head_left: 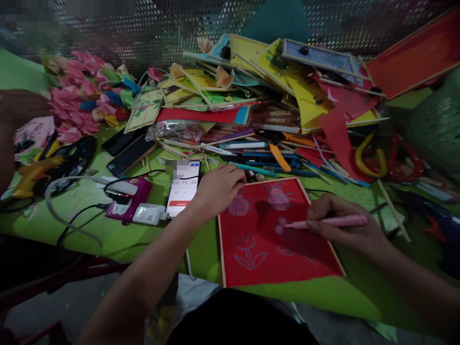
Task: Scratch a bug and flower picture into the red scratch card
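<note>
A red sheet (266,263) edged with thin wooden sticks lies in front of me, with flowers and round bug-like figures drawn on it. Some of the figures are filled with pink. My right hand (341,220) grips a pink marker (345,220), its tip on a small flower (281,225) right of the sheet's middle. At the upper left corner of the sheet rests my left hand (221,187), fingers stretched out and holding nothing. Just left of that hand lies a lit phone (183,189) showing a timer.
A purple power strip (129,199) with plugs and cables lies left of the phone. Pens, sticks and framed paper pictures (266,57) are heaped behind the sheet. Scissors (370,158) lie right, a yellow glue gun (39,175) left near another person's arm (17,115). Pink paper flowers (82,91) are piled behind.
</note>
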Demonstrator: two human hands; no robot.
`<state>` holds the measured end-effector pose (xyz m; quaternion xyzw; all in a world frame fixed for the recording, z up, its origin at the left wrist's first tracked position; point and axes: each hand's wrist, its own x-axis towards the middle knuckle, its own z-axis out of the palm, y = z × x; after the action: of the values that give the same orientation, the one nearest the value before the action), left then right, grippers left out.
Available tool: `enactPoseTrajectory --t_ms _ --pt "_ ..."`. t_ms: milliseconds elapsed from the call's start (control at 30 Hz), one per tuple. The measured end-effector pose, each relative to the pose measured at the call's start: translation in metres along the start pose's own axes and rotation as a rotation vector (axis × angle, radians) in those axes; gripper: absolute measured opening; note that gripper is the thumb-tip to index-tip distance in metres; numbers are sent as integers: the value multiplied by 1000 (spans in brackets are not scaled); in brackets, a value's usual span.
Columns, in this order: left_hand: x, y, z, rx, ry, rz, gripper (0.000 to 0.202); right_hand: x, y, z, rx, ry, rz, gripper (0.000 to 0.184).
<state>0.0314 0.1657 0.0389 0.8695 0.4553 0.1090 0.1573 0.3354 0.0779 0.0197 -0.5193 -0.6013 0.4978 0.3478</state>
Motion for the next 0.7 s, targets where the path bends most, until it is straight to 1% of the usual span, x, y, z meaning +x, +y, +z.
enactPoseTrajectory --t_ms 100,267,467,700 --pt "0 0 -1 0 3 2 13 1 -1 -2 -37 -14 6 29" --pt "0 1 -2 -5 2 5 13 1 -2 -4 -71 -62 -44 27" --pt "0 1 -3 -8 -9 -5 14 1 -1 -4 -88 -65 -42 26" --pt "0 1 -3 -3 -7 -4 14 2 3 -3 -76 -62 -101 25"
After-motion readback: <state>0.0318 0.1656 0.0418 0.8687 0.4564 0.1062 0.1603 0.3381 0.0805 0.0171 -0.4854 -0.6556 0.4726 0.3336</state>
